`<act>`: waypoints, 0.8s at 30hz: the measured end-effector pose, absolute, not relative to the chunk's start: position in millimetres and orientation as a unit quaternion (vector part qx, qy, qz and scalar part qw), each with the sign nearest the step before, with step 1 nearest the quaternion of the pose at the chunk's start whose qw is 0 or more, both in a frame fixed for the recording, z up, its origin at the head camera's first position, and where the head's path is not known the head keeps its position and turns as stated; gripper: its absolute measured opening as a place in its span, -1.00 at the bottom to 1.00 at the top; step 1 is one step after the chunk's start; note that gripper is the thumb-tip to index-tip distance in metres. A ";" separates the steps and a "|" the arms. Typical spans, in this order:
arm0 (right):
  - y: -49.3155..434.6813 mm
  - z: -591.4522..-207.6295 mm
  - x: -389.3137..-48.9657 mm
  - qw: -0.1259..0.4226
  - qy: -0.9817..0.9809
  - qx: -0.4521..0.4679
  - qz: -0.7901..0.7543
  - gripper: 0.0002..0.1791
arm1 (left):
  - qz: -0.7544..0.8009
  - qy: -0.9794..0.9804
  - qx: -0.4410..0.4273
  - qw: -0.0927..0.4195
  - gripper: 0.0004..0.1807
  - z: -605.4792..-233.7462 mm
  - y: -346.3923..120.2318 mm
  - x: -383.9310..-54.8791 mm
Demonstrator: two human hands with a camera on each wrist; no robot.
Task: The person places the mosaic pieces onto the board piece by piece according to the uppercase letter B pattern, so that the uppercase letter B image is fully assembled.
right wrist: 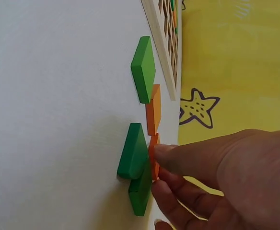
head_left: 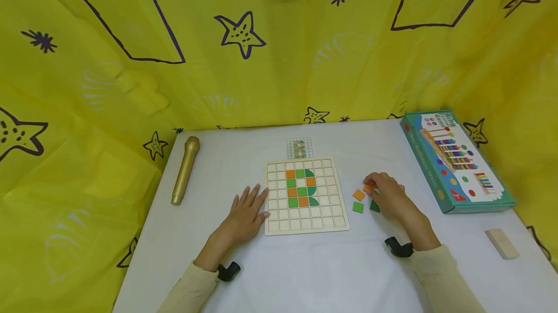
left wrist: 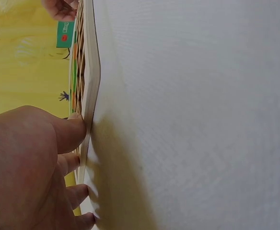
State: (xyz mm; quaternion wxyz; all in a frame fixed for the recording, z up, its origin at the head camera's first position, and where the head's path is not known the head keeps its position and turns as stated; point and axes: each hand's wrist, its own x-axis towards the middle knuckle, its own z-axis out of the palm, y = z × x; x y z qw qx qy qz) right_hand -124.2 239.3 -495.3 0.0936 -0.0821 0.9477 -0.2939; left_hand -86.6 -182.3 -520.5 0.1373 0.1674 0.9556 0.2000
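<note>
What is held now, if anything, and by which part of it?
The right hand pinches an orange tile, seemingly by its edge. The left hand only touches the left edge of the grid board.

Board [head_left: 305, 213] from above, wrist views roughly edge-on

Box [head_left: 462, 158], top: "Game" legible; word above ends "-ing", first letter unclear. Red triangle [head_left: 457, 195] on it bears a "3". Lettering along box's long side too small to read. Left wrist view: short white word on box's green face, blurred.
</note>
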 end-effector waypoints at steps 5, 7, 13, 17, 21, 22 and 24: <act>239.6 -496.7 -124.3 0.105 0.945 -0.070 -0.302 -0.64 | 0.200 0.956 0.169 0.135 -0.26 -522.0 -182.2 -87.0; 239.8 -496.3 -123.9 0.110 0.946 -0.062 -0.300 -0.65 | 0.200 0.956 0.168 0.133 -0.26 -521.9 -182.0 -86.8; 237.7 -501.6 -127.2 0.092 0.950 -0.074 -0.290 -0.71 | 0.200 0.956 0.165 0.136 -0.26 -518.0 -181.4 -85.4; 233.3 -505.2 -130.4 0.072 0.949 -0.083 -0.296 -0.71 | 0.202 0.956 0.171 0.130 -0.28 -514.0 -180.3 -84.0; 228.8 -506.7 -134.4 0.067 0.947 -0.088 -0.303 -0.71 | 0.205 0.955 0.175 0.127 -0.28 -510.7 -179.0 -82.9; 227.3 -506.5 -135.3 0.065 0.946 -0.087 -0.304 -0.71 | 0.205 0.954 0.174 0.128 -0.28 -510.0 -178.8 -82.9; 222.4 -504.6 -136.0 0.065 0.946 -0.078 -0.309 -0.70 | 0.201 0.955 0.172 0.133 -0.27 -509.7 -178.6 -83.4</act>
